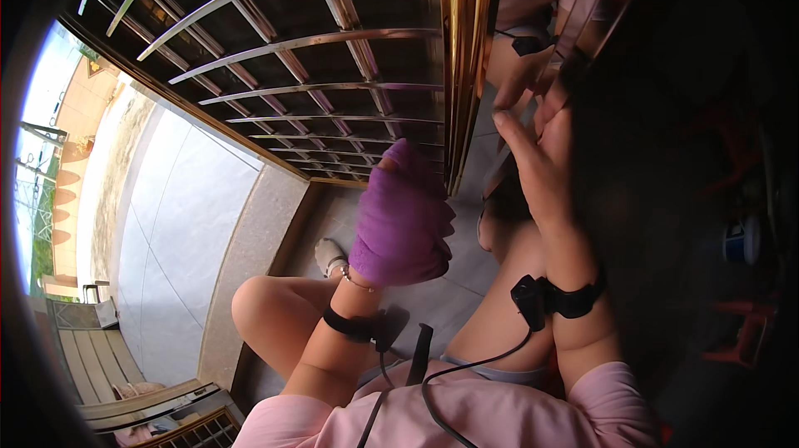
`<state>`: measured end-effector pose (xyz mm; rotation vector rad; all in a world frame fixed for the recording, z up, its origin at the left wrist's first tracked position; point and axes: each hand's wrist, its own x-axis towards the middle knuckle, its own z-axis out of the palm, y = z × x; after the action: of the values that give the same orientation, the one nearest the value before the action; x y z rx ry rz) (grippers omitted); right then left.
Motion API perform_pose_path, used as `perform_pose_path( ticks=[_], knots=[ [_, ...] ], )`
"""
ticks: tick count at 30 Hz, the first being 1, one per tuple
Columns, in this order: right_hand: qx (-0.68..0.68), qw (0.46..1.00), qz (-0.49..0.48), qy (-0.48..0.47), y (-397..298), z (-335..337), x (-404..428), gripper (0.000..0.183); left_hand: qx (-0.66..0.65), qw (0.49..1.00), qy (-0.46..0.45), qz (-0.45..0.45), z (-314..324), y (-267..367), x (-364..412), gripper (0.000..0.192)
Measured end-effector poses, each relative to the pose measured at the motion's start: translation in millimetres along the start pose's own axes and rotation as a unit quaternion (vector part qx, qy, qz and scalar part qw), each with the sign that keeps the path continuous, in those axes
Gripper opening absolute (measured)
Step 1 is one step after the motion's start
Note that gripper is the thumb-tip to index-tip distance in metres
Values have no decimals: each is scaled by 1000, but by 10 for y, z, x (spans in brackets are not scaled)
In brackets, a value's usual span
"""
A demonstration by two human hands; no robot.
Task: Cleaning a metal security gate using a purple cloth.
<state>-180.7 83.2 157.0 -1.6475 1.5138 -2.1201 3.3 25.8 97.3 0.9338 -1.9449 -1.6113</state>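
Observation:
A purple cloth (pixel 402 220) is wrapped around my left hand (pixel 388 164), covering nearly all of it; a bit of skin shows near the top. That hand is at the lower part of a metal grille door (pixel 293 67) with shiny crossed bars and a gold-coloured frame (pixel 465 42). Whether the cloth touches the bars is unclear. My right hand (pixel 540 157) is raised to a glossy, mirror-like panel (pixel 518 4) beside the frame. Its thumb tip meets its own reflection there. The other fingers are partly in shadow, so their grip cannot be made out.
Black straps with small devices (pixel 529 301) circle both wrists, and cables (pixel 459 368) run down from them. A stone threshold (pixel 249 260) borders pale outdoor paving (pixel 168 223) on the left. Red plastic stools (pixel 743 332) and a white-and-blue bucket (pixel 741 240) stand in the dark right side.

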Motion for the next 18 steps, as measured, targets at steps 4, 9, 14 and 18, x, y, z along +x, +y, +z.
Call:
perform_pose_path(
  ticks=[4, 9, 14, 18],
  knots=[
    [8, 1000, -20, -14, -30, 52, 14, 26, -260, 965, 9, 30, -359, -409, 176, 43],
    [25, 997, 67, 30, -68, 90, -56, 31, -262, 962, 73, 7, -326, -492, 333, 35],
    [17, 999, 13, 29, -91, 98, -4, 33, 214, 961, 160, 75, -251, -219, 179, 34],
    [-10, 1000, -5, 16, -80, 73, -10, 34, 331, 929, 72, 146, -430, -82, 150, 32]
  ],
)
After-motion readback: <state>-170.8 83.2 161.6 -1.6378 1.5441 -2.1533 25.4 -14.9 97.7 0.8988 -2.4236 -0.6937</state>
